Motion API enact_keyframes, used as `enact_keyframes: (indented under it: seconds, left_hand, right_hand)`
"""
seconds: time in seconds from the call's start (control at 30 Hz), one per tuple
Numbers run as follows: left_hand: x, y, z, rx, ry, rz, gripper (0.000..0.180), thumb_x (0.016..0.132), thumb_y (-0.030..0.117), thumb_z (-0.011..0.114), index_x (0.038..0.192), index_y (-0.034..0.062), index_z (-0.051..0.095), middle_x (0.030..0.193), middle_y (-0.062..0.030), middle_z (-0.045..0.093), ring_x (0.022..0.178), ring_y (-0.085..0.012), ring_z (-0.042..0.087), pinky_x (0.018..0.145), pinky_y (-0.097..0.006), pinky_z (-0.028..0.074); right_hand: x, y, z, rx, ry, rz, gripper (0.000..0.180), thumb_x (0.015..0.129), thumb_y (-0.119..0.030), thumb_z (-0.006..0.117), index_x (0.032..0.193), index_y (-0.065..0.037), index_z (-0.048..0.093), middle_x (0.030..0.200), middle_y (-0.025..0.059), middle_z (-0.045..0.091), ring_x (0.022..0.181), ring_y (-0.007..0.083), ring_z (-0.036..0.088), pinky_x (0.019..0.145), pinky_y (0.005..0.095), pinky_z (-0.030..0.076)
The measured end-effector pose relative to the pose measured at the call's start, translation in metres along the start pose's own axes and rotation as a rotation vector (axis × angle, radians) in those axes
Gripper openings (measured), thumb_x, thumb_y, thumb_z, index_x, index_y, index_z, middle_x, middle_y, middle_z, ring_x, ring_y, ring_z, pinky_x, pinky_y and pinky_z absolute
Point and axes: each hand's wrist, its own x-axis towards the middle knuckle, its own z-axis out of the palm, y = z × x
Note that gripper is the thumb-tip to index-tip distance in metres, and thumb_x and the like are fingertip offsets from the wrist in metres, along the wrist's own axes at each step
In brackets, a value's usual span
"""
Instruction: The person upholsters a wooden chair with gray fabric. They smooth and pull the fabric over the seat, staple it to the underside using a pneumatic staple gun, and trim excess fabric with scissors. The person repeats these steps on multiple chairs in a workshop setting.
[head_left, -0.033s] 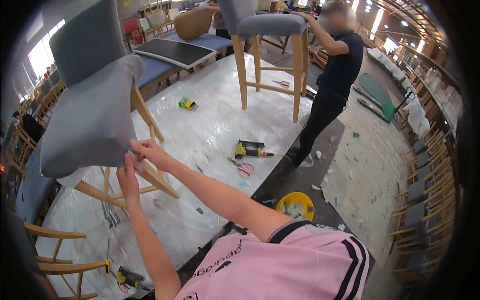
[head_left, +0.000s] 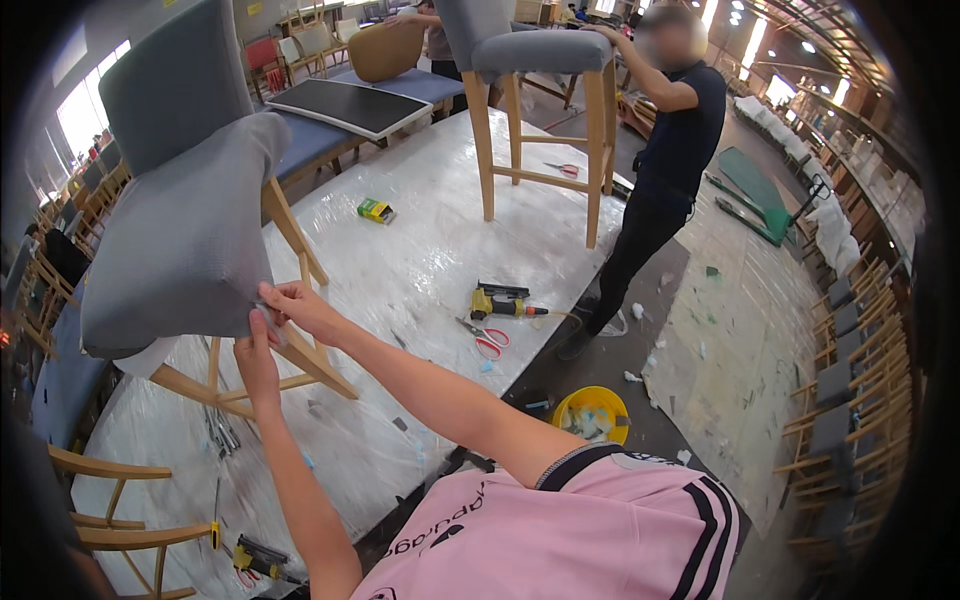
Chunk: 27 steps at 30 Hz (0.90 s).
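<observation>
A tall wooden chair (head_left: 315,362) with grey upholstery stands at the left on the plastic-covered table. Its loose grey seat fabric (head_left: 185,240) is draped over the seat, with a pale edge hanging below. My left hand (head_left: 262,345) pinches the fabric at the seat's near right corner from below. My right hand (head_left: 298,305) grips the same corner just above it, fingers pressed together on the cloth. The two hands nearly touch, and the fingertips partly hide the fold between them.
The table (head_left: 420,270) carries a yellow staple gun (head_left: 500,302), red-handled scissors (head_left: 488,340) and a small green-yellow box (head_left: 376,210). Across it, a co-worker (head_left: 680,130) touches another grey chair (head_left: 545,55). A yellow bucket (head_left: 618,400) of scraps stands on the floor. Another nailer (head_left: 262,555) lies near me.
</observation>
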Motion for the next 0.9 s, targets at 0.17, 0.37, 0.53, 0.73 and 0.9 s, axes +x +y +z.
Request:
enact_keyframes:
  seconds: [0.17, 0.37, 0.53, 0.73, 0.9]
  left_hand:
    - [-0.002, -0.014, 0.002, 0.052, 0.006, -0.095, 0.059, 0.105, 0.054, 0.049, 0.084, 0.0022, 0.069, 0.089, -0.0076, 0.07, 0.09, -0.0159, 0.061, 0.088, -0.031, 0.043]
    - [0.006, -0.073, 0.006, -0.175, 0.125, -0.048, 0.061, 0.104, 0.051, 0.053, 0.084, -0.0027, 0.073, 0.088, -0.0066, 0.072, 0.084, -0.0126, 0.062, 0.076, -0.032, 0.047]
    - [-0.005, -0.02, 0.031, -0.256, 0.153, 0.196, 0.057, 0.104, 0.039, 0.06, 0.062, 0.0005, 0.061, 0.077, -0.0053, 0.063, 0.077, -0.0139, 0.057, 0.07, -0.03, 0.043]
    - [-0.011, -0.032, 0.011, -0.221, 0.065, 0.069, 0.061, 0.102, 0.046, 0.06, 0.058, 0.0054, 0.056, 0.063, 0.0011, 0.053, 0.065, -0.0104, 0.049, 0.063, -0.028, 0.036]
    - [-0.005, -0.028, 0.001, -0.206, -0.043, -0.023, 0.059, 0.102, 0.047, 0.06, 0.06, 0.0063, 0.056, 0.065, 0.0022, 0.055, 0.067, -0.0089, 0.05, 0.067, -0.027, 0.037]
  right_hand:
    - [0.002, 0.004, -0.004, 0.009, 0.051, -0.025, 0.052, 0.102, -0.052, 0.059, 0.073, -0.009, 0.06, 0.065, -0.0023, 0.054, 0.063, 0.0076, 0.049, 0.061, 0.0262, 0.041]
    - [0.011, 0.037, 0.002, 0.181, 0.051, -0.017, 0.033, 0.103, -0.033, 0.062, 0.084, -0.008, 0.069, 0.072, 0.0003, 0.064, 0.069, 0.0081, 0.06, 0.067, 0.0256, 0.047]
    - [0.001, 0.04, -0.024, 0.002, 0.18, -0.114, 0.041, 0.107, -0.037, 0.055, 0.078, -0.01, 0.062, 0.065, -0.0027, 0.057, 0.055, 0.0067, 0.048, 0.052, 0.0242, 0.036]
    - [-0.004, 0.052, -0.008, -0.017, 0.143, -0.149, 0.049, 0.105, -0.044, 0.057, 0.071, -0.009, 0.054, 0.069, -0.0052, 0.05, 0.067, 0.0054, 0.043, 0.061, 0.025, 0.035]
    - [-0.003, 0.046, -0.009, -0.059, 0.151, -0.123, 0.05, 0.106, -0.044, 0.055, 0.07, -0.01, 0.051, 0.069, -0.0051, 0.047, 0.067, 0.006, 0.04, 0.062, 0.0263, 0.033]
